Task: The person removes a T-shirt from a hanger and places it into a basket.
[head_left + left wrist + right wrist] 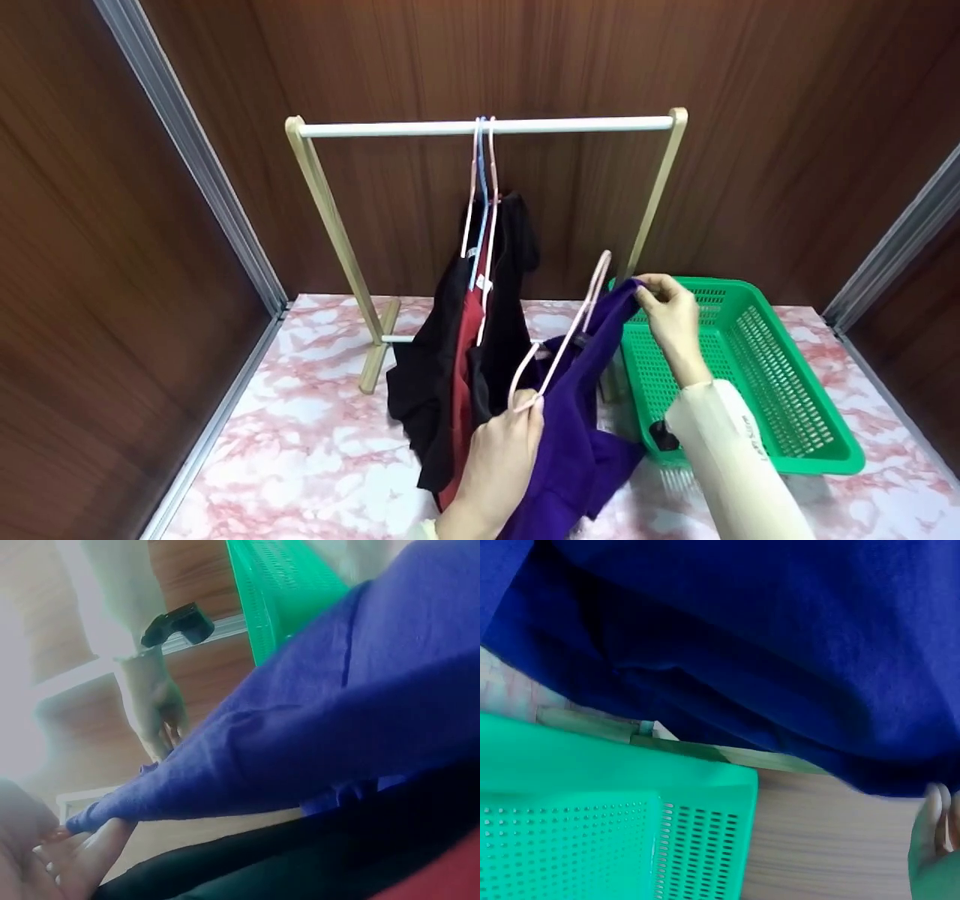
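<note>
A purple garment (574, 450), perhaps a shirt, hangs between my two hands. My left hand (504, 450) grips one end of a pale pink clothes hanger (564, 352), whose hook end points away from me. In the left wrist view, purple cloth (247, 765) runs taut into the fingers of that hand. My right hand (673, 322) pinches the cloth's upper edge beside the basket. Seen from the right wrist, the fingertips (934, 814) are at the border of the cloth. Part of the hanger lies behind or inside the garment.
Behind stands a clothes rack with a white rail (390, 129) and wooden legs. Black garments (427, 360) and a red garment (466, 330) hang from its middle on pink and blue hangers. A green basket (806, 375) sits at right on the marbled table (300, 420). Wood-grain panels enclose the space.
</note>
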Action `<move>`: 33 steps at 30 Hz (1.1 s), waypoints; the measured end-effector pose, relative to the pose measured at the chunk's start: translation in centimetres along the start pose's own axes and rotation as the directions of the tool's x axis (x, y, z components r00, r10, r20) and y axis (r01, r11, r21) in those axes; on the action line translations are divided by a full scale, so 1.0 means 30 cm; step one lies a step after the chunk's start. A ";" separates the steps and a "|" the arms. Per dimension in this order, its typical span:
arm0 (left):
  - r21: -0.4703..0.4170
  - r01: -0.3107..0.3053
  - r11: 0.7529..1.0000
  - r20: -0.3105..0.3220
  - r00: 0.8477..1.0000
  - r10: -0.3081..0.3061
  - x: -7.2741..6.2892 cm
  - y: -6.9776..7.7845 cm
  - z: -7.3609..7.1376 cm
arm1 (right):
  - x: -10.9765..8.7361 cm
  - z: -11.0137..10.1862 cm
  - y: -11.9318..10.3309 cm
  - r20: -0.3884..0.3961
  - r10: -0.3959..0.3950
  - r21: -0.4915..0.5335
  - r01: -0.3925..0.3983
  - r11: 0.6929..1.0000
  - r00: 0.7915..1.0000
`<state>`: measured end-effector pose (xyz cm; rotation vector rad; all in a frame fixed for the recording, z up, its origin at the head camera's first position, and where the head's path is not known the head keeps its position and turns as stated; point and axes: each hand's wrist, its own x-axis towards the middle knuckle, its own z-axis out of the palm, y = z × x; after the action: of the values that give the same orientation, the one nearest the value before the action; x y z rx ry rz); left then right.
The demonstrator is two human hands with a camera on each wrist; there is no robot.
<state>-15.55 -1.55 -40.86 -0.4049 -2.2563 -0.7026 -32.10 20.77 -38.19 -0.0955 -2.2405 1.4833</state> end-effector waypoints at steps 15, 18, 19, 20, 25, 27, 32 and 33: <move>-0.082 0.201 0.976 -0.004 0.979 -0.202 0.089 0.006 0.087 | -0.141 -0.013 -0.022 0.088 0.017 0.149 -0.030 0.988 0.996; -0.115 0.215 0.970 -0.012 0.976 -0.218 0.103 0.000 0.101 | -0.196 -0.019 -0.042 0.117 0.009 0.222 -0.035 0.974 0.993; -0.127 0.220 0.967 -0.010 0.975 -0.223 0.106 -0.003 0.106 | -0.215 -0.020 -0.047 0.130 0.003 0.239 -0.034 0.970 0.991; -0.137 0.223 0.965 -0.013 0.974 -0.227 0.110 -0.005 0.110 | -0.235 -0.022 -0.051 0.147 -0.008 0.250 -0.029 0.968 0.989; -0.164 0.253 0.953 -0.027 0.965 -0.261 0.129 -0.004 0.128 | -0.332 -0.025 -0.059 0.240 -0.086 0.275 0.017 0.961 0.967; -0.157 0.259 0.953 -0.043 0.962 -0.268 0.135 -0.001 0.134 | -0.365 -0.021 -0.055 0.277 -0.153 0.311 0.062 0.948 0.949; -0.169 0.266 0.949 -0.069 0.957 -0.280 0.149 0.004 0.144 | -0.419 0.007 -0.030 0.337 -0.417 0.423 0.260 0.868 0.844; -0.181 0.271 0.945 -0.067 0.956 -0.287 0.152 0.005 0.145 | -0.426 0.012 -0.026 0.352 -0.454 0.438 0.285 0.853 0.819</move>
<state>-21.00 1.50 -40.06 -0.1274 -2.1951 -1.0440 -20.65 16.34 -41.80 0.8448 -2.0744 1.7857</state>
